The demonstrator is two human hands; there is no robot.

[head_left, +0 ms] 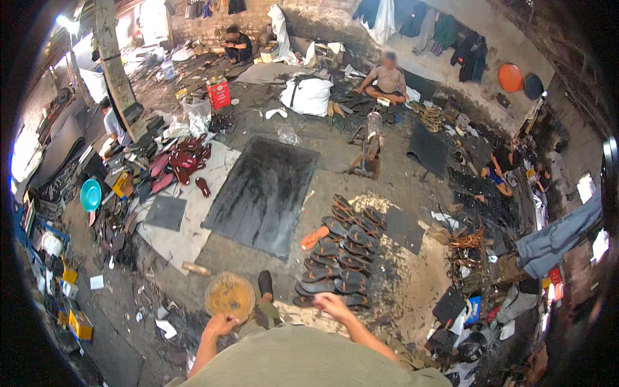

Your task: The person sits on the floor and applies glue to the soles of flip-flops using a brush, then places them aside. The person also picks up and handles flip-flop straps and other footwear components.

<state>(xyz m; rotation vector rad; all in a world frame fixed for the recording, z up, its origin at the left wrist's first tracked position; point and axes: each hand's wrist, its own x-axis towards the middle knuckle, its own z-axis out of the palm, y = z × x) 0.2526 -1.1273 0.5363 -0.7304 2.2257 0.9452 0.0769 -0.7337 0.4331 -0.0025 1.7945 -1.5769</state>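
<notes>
My left hand (pixel 223 324) is at the near edge of a round, worn wooden block (pixel 230 294), its fingers curled together. Whatever they may hold is too small to make out. Over the near end of rows of dark sandals (pixel 336 271) hangs my right hand (pixel 331 305), fingers loosely apart and holding nothing that shows. These sandals have black soles with orange-brown parts. Beside the rows rests a single orange-brown sole (pixel 314 238). One of my feet, in a dark shoe (pixel 265 284), shows between block and sandals.
A large black sheet (pixel 264 197) lies ahead on the floor, with dark red sandal pieces (pixel 188 160) at its left. A short wooden roller (pixel 196 268) is near the block. An iron stand (pixel 369 151) rises farther off. Several people sit working around the room, one person (pixel 387 80) at the back.
</notes>
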